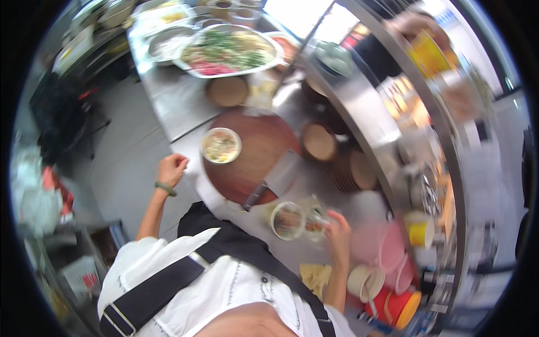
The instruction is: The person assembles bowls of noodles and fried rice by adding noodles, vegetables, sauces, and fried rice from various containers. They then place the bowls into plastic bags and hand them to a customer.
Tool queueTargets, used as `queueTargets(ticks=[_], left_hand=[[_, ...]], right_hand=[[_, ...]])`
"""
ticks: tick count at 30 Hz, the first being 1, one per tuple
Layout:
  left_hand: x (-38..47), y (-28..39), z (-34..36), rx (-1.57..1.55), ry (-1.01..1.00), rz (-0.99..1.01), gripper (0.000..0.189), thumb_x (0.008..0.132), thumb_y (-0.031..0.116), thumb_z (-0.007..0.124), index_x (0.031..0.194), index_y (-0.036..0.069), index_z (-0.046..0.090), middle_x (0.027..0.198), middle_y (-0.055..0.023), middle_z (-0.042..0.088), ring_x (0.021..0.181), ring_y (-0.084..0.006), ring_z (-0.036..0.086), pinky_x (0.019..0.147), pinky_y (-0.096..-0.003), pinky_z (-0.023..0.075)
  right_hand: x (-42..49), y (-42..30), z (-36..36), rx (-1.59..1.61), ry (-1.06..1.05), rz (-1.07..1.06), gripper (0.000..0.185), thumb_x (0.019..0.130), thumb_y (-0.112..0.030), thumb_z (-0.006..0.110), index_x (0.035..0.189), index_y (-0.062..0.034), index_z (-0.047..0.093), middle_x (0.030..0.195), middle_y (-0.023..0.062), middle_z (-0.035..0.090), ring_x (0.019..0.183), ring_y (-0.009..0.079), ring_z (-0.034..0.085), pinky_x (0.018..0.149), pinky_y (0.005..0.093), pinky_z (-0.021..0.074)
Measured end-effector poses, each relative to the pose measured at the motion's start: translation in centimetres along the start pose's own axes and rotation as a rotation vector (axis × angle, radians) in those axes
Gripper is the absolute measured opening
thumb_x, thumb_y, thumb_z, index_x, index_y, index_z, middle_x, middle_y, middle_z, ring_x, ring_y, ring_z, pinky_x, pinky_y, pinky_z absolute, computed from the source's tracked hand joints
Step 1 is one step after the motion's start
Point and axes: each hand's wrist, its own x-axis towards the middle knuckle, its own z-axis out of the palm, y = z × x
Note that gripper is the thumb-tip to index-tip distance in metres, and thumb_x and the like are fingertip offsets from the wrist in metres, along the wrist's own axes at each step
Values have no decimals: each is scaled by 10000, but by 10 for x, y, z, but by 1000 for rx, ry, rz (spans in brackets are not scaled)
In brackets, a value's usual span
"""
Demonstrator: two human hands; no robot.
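Observation:
My left hand (172, 169), a green bangle at its wrist, hovers over the steel counter's edge with the fingers curled and nothing visible in them. My right hand (338, 229) is at the rim of a clear container (315, 223) with reddish food; blur hides whether the fingers grip it. Touching or close beside that is a round tub of food (288, 220). A white round bowl of mixed food (221, 145) sits on the left of a round brown chopping board (252, 139). A cleaver (273, 177) lies across the board's lower right, its dark handle towards me.
A large white tray of chopped greens and pink food (229, 50) stands at the back. Stacked brown plates or bowls (319, 142) stand right of the board, beneath a metal shelf rail (366, 135). Pink containers (379, 244), a white tub (365, 283) and a red-yellow container (393, 306) are at lower right.

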Motion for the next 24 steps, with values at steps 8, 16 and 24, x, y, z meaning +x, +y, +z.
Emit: queueTargets(ticks=[8,16,24], left_hand=[[-5,-91,-62,140,232,-207,263,811,319,660,755,67,706,712,-118,679,675,-259,658,636,-362,511],[-40,-319,-304,552,571,-750,231,798,229,575,803,37,704,827,-218,664,794,-356,668,724,-444,527],[-74,-358,-510,731,760,-894,197,831,193,581,950,99,706,1018,-172,672,987,-340,637,871,-429,507]], right_hand=[[32,40,-17,-152,-264,78,349,872,-55,545,1219,-20,556,761,33,586,605,77,521,534,222,430],[42,1,12,-527,-278,11,285,858,-209,600,1056,-7,631,904,153,599,735,203,566,652,355,460],[81,-47,110,-688,-319,-81,297,860,-244,616,1040,-10,643,958,186,608,788,245,585,695,391,472]])
